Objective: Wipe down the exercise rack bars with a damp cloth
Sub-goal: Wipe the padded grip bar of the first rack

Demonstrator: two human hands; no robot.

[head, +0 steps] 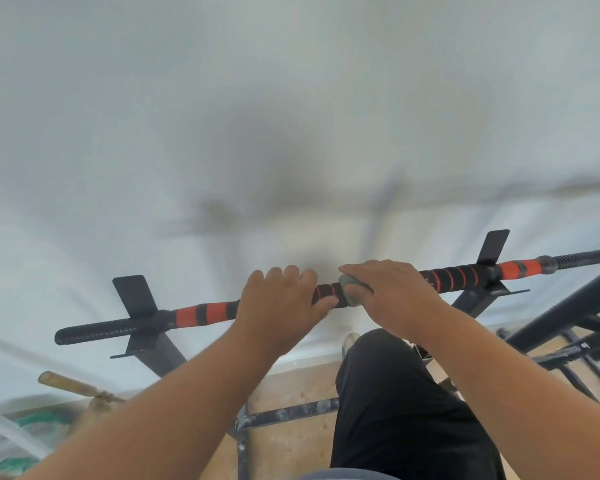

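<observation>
2 hands on the rack's top bar (pixel 208 315), black with orange bands, before a white wall (pixel 222 116): left hand (pixel 278 303) with fingers wrapped around the bar, right hand (pixel 392 292) pressing a grey-green cloth (pixel 347 289) onto it.

Left hand (pixel 278 303), right hand (pixel 392 292): fingers curled, gripping.

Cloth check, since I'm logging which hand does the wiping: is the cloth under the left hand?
No, the grey cloth sits under the right hand; the left hand grips the bar bare.
</observation>
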